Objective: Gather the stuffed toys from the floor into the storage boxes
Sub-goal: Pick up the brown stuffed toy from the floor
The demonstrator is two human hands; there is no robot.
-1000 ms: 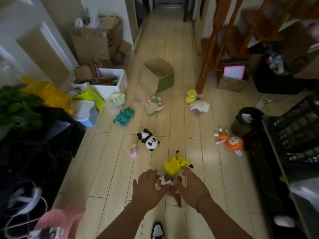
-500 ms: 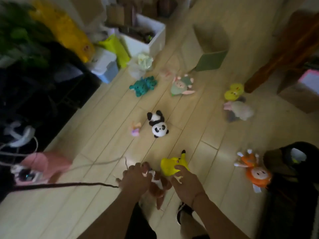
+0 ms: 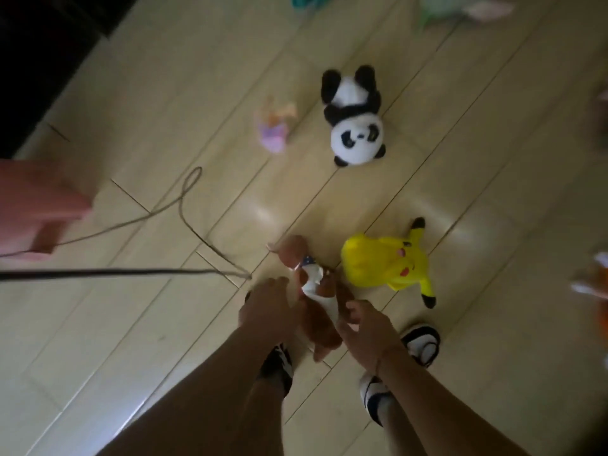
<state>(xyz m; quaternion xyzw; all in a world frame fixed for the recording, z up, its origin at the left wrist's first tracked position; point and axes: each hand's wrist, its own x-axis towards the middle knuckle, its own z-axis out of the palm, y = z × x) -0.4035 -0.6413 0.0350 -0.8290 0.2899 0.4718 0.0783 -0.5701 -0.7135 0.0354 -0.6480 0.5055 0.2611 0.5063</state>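
A brown and white stuffed toy (image 3: 317, 291) hangs between my two hands just above the floor. My left hand (image 3: 268, 312) holds its left side and my right hand (image 3: 363, 327) curls its fingers on its right side. A yellow plush (image 3: 385, 266) lies right beside it. A panda plush (image 3: 353, 126) lies further ahead, with a small pink and purple doll (image 3: 274, 128) to its left. An orange plush (image 3: 595, 284) is cut off at the right edge. No storage box is in view.
A thin cord (image 3: 187, 199) loops over the wooden floor to the left, near a pink object (image 3: 36, 209). Dark furniture (image 3: 42, 51) fills the top left corner. My slippered feet (image 3: 422, 345) stand just behind the toys. Parts of two more toys show at the top edge.
The view has tipped down and come closer to the floor, so the boxes left the frame. Both hands stayed on the brown toy and came lower, beside the yellow plush.
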